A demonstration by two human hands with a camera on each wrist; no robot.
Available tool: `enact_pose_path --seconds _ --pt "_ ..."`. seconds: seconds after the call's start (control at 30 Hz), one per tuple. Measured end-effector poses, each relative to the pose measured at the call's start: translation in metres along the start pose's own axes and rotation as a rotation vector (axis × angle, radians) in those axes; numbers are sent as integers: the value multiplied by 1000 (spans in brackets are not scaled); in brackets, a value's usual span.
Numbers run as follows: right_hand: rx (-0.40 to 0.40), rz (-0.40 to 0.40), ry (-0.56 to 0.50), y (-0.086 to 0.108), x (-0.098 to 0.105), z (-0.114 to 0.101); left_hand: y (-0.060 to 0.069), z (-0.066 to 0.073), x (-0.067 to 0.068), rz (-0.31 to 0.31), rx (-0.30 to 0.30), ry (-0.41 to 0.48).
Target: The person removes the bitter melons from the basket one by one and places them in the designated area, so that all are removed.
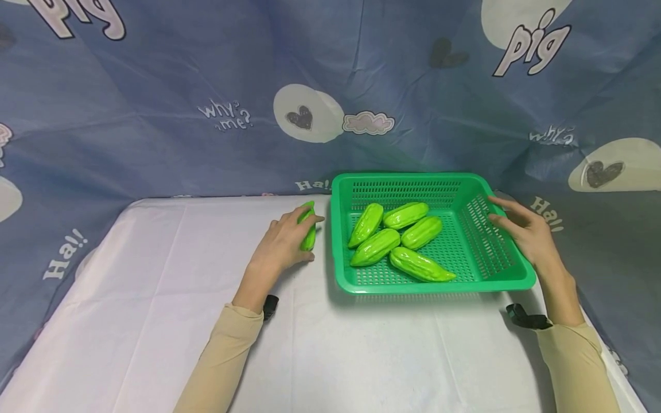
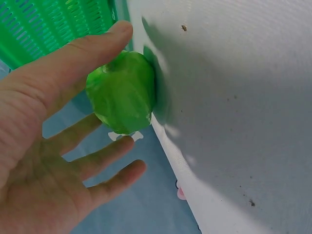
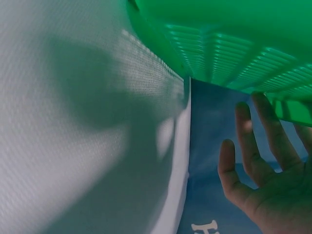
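Note:
A green bitter melon (image 2: 124, 92) is beside the basket's left end, near the back edge of the white table. My left hand (image 1: 283, 238) reaches around it, thumb and fingers spread and fairly straight; part of it is hidden behind the fingers in the head view. A green plastic basket (image 1: 439, 286) holds several more bitter melons (image 1: 376, 248), grouped toward its left and middle. My right hand (image 1: 532, 235) holds the basket's right rim, with the thumb over the edge. Its other fingers (image 3: 247, 139) extend loosely outside the slotted wall in the right wrist view.
A white cloth (image 1: 155, 321) covers the table. Behind it hangs a blue printed sheet (image 1: 206, 69), which also drops along both sides. The basket stands at the back right of the table, close to the sheet.

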State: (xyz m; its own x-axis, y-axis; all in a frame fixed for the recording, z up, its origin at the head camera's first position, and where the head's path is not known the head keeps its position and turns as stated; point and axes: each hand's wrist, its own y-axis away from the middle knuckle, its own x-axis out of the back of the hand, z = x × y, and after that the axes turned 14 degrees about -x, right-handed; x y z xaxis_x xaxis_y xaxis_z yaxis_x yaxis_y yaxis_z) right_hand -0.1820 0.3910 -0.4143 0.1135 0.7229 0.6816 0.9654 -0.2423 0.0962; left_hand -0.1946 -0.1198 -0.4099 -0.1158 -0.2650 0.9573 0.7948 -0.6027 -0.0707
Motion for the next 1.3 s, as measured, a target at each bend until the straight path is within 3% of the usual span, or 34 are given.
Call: enact_pose_path --seconds 0.43,0.77,0.9,1.03,1.17,1.3 --pt "-15 -3 7 2 1 -1 3 5 5 21 25 22" --pt "1 -4 1 0 0 1 2 12 10 55 1 -7" --pt "-13 3 17 0 0 0 1 19 14 100 -19 -62" --pt "-19 -9 5 0 -1 -1 0 26 17 192 -10 -126" --pt "-21 -18 -20 0 -1 -2 -1 33 19 284 -5 -140" --pt "-20 -12 -13 -1 -1 -1 -2 40 21 319 -25 -148"
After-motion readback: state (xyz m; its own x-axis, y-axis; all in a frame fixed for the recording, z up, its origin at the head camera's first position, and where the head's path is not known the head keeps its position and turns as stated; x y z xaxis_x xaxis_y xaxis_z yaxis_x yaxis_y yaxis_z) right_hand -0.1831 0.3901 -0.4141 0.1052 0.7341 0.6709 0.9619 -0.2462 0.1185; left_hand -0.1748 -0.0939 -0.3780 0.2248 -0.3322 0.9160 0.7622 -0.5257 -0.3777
